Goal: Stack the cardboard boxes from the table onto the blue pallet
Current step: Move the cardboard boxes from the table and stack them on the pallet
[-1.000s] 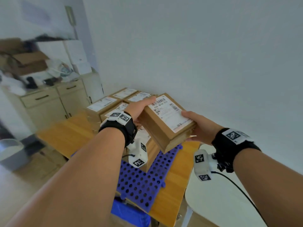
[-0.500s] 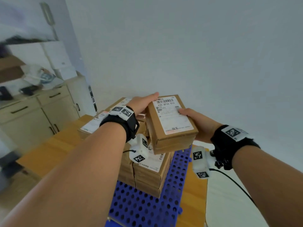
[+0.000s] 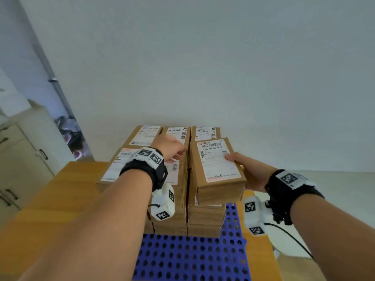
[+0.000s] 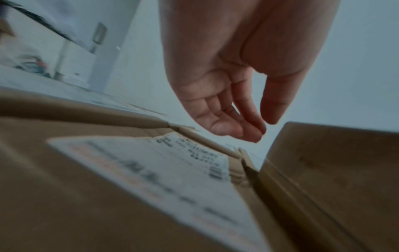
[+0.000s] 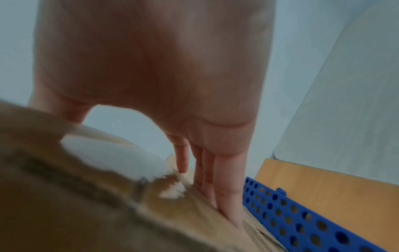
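Gripping the brown cardboard box (image 3: pixel 218 169) labelled "436 QF06 012" at frame centre, our right hand (image 3: pixel 250 175) is holding it; only the left-wrist view is showing our left hand (image 4: pixel 233 81) relaxed, empty.

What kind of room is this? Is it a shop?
Probably a small packing or storage room, not a shop: labelled cardboard boxes are stacked on a blue pallet atop a wooden table, with plain cabinets against the wall.
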